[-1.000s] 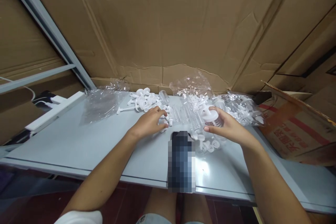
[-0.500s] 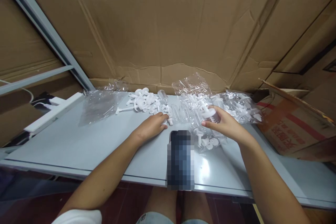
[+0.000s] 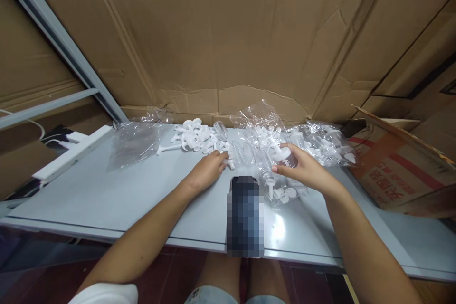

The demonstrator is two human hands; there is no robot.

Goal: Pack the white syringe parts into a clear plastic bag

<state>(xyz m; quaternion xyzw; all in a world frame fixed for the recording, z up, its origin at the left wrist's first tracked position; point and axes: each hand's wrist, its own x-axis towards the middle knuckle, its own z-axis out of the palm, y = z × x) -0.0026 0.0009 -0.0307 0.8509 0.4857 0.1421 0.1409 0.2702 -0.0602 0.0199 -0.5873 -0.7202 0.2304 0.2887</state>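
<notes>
My left hand (image 3: 206,171) lies palm down on the grey table (image 3: 117,194), its fingertips among small white plastic parts (image 3: 195,137) heaped just beyond it. Whether those fingers pinch a piece I cannot tell. My right hand (image 3: 301,168) grips a clear ribbed plastic bottle (image 3: 285,156) with a white cap, held over a crumpled clear bag (image 3: 261,147) of more such bottles. White caps (image 3: 283,194) lie beside that hand.
A blurred dark phone (image 3: 245,213) lies at the table's front edge between my arms. A flat clear plastic bag (image 3: 137,140) rests at the left. Cardboard walls (image 3: 228,38) rise behind, a printed carton (image 3: 395,171) stands at the right, and a grey metal frame (image 3: 60,47) slants at the left.
My right hand has shifted slightly left and away with the bottle. My left hand stays by the white parts, fingers curling a little. The view has tilted down slightly.
</notes>
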